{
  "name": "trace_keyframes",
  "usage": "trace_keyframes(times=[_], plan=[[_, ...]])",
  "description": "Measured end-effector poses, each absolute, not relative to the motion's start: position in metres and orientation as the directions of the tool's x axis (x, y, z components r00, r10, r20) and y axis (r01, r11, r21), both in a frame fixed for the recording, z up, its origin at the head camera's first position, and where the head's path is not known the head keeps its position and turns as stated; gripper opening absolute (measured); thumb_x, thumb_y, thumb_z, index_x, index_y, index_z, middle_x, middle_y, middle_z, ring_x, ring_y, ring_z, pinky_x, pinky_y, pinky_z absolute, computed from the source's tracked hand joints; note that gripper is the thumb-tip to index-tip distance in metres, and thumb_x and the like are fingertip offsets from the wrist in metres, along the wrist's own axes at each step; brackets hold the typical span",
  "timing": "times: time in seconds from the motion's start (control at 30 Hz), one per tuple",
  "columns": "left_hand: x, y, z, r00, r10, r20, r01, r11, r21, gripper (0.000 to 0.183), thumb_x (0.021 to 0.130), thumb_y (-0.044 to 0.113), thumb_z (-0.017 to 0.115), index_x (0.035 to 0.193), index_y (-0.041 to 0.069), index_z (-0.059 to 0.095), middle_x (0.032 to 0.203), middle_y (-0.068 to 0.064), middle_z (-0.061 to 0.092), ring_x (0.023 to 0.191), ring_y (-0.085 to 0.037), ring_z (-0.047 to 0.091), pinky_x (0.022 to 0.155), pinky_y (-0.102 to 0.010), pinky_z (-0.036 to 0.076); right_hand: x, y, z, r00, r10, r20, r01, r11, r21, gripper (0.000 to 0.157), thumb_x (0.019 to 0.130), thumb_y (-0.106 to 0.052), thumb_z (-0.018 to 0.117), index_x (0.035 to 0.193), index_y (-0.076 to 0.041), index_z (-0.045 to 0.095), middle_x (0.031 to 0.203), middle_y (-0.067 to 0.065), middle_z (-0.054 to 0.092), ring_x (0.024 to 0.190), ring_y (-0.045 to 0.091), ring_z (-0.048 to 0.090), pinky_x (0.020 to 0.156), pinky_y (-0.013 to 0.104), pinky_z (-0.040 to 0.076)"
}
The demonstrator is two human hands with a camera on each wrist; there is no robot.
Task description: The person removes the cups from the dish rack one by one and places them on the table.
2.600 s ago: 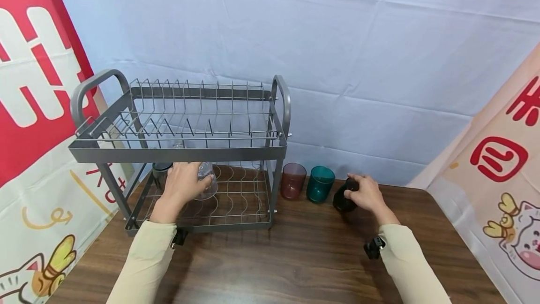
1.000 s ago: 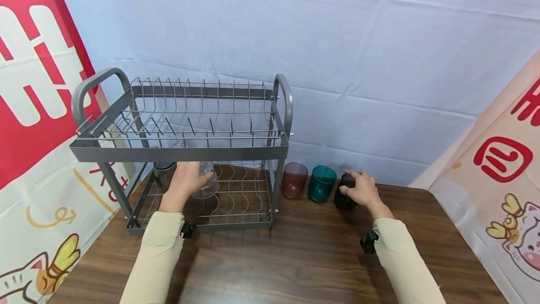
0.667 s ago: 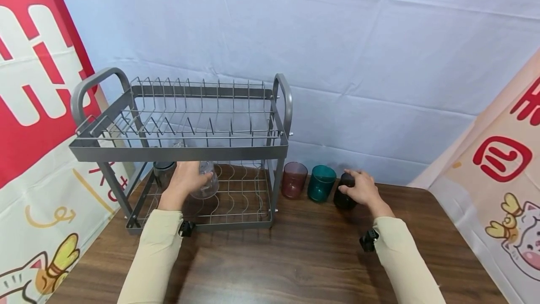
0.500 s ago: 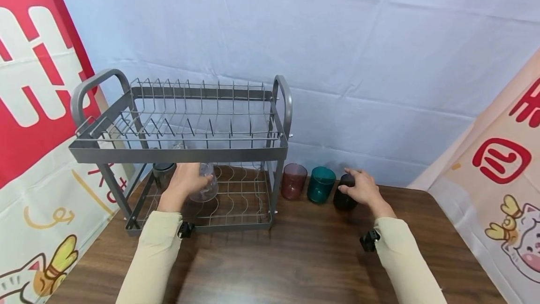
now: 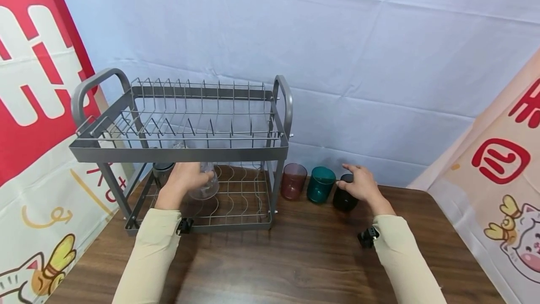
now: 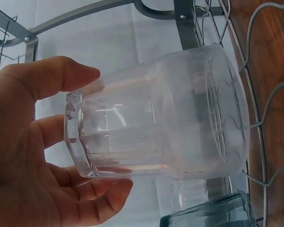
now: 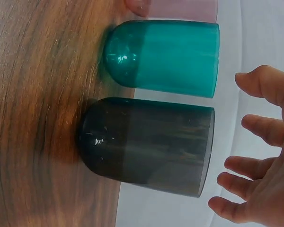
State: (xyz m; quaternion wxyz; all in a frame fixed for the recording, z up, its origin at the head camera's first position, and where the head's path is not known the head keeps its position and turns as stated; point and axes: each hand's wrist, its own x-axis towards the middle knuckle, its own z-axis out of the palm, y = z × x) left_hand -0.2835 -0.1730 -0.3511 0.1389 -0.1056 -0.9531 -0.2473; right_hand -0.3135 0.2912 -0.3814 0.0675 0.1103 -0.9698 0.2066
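My left hand (image 5: pixel 185 183) grips an upside-down clear glass (image 5: pixel 205 183) on the lower tier of the grey dish rack (image 5: pixel 181 155). In the left wrist view, thumb and fingers lie about the narrow base of this clear glass (image 6: pixel 146 123), its wide rim by the wires. My right hand (image 5: pixel 363 186) is spread and apart from a smoky black cup (image 5: pixel 344 201). The right wrist view shows open room between the fingers (image 7: pixel 246 165) and the rim of that black cup (image 7: pixel 156 146). The cup stands upright on the table.
A teal cup (image 5: pixel 320 186) and a dull red cup (image 5: pixel 293 182) stand left of the black one. A dark tinted glass (image 5: pixel 162 172) sits left of my left hand in the rack. Behind the wooden table (image 5: pixel 295 257) hangs a pale cloth (image 5: pixel 358 60).
My right hand held the black cup tilted at first. The cup then came upright beside the teal one, and the hand has released it and spread. My left hand has barely shifted.
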Motion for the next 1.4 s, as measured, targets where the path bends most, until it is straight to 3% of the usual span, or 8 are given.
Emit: trace_keyframes(times=[0.1, 0.33, 0.57, 0.7, 0.9, 1.13, 1.4], plan=[[-0.284, -0.173, -0.352, -0.931, 0.149, 0.332, 0.293, 0.849, 0.440, 0.066, 0.079, 0.015, 0.070, 0.134, -0.006, 0.042, 0.122, -0.029, 0.049, 0.109, -0.043, 0.049, 0.083, -0.055, 0.042, -0.311, 0.288, -0.382, -0.965, -0.181, 0.190, -0.243, 0.888, -0.389, 0.060, 0.086, -0.023, 0.064, 0.136, 0.003, 0.043, 0.132, 0.036, 0.035, 0.118, 0.054, 0.030, 0.086, 0.069, 0.029], [-0.279, -0.174, -0.352, -0.885, 0.194, 0.424, 0.373, 0.840, 0.395, 0.071, 0.073, 0.011, 0.072, 0.136, 0.000, 0.041, 0.125, -0.026, 0.049, 0.116, -0.042, 0.042, 0.097, -0.061, 0.022, -0.297, 0.278, -0.386, -0.970, -0.153, 0.190, -0.220, 0.884, -0.412, 0.059, 0.086, -0.024, 0.064, 0.136, 0.000, 0.044, 0.132, 0.035, 0.033, 0.116, 0.057, 0.028, 0.082, 0.070, 0.027], [-0.271, -0.170, -0.353, -0.853, 0.240, 0.463, 0.418, 0.846, 0.330, 0.050, 0.074, 0.011, 0.071, 0.122, 0.005, 0.058, 0.113, -0.018, 0.059, 0.113, -0.039, 0.044, 0.100, -0.061, 0.012, -0.284, 0.271, -0.386, -0.974, -0.139, 0.181, -0.200, 0.903, -0.380, 0.058, 0.085, -0.026, 0.065, 0.134, -0.001, 0.047, 0.132, 0.033, 0.034, 0.116, 0.055, 0.030, 0.080, 0.067, 0.029], [-0.263, -0.167, -0.352, -0.891, 0.221, 0.397, 0.363, 0.871, 0.331, 0.038, 0.078, 0.015, 0.068, 0.114, 0.002, 0.061, 0.108, -0.018, 0.061, 0.111, -0.042, 0.045, 0.098, -0.056, 0.018, -0.275, 0.267, -0.387, -0.975, -0.135, 0.176, -0.192, 0.911, -0.366, 0.056, 0.085, -0.026, 0.066, 0.132, -0.001, 0.049, 0.134, 0.033, 0.033, 0.118, 0.055, 0.028, 0.081, 0.067, 0.028], [-0.255, -0.164, -0.348, -0.902, 0.211, 0.378, 0.345, 0.877, 0.334, 0.039, 0.080, 0.017, 0.068, 0.115, 0.003, 0.061, 0.108, -0.020, 0.061, 0.103, -0.041, 0.048, 0.087, -0.052, 0.027, -0.263, 0.262, -0.388, -0.971, -0.151, 0.188, -0.209, 0.916, -0.342, 0.055, 0.084, -0.026, 0.067, 0.130, -0.001, 0.052, 0.133, 0.035, 0.033, 0.118, 0.056, 0.027, 0.080, 0.067, 0.029], [-0.243, -0.160, -0.344, -0.916, 0.187, 0.355, 0.323, 0.869, 0.375, 0.040, 0.080, 0.020, 0.067, 0.117, 0.007, 0.059, 0.121, -0.026, 0.046, 0.104, -0.043, 0.036, 0.079, -0.053, 0.038, -0.251, 0.257, -0.385, -0.969, -0.168, 0.181, -0.220, 0.922, -0.319, 0.055, 0.082, -0.027, 0.069, 0.129, -0.003, 0.053, 0.131, 0.034, 0.037, 0.115, 0.056, 0.031, 0.080, 0.067, 0.031], [-0.229, -0.152, -0.342, -0.917, 0.190, 0.350, 0.329, 0.856, 0.399, 0.040, 0.080, 0.021, 0.066, 0.118, 0.010, 0.059, 0.116, -0.025, 0.042, 0.100, -0.042, 0.035, 0.071, -0.051, 0.042, -0.239, 0.249, -0.382, -0.971, -0.191, 0.145, -0.230, 0.914, -0.334, 0.055, 0.082, -0.025, 0.070, 0.129, -0.002, 0.053, 0.129, 0.034, 0.039, 0.114, 0.057, 0.033, 0.081, 0.069, 0.030]])
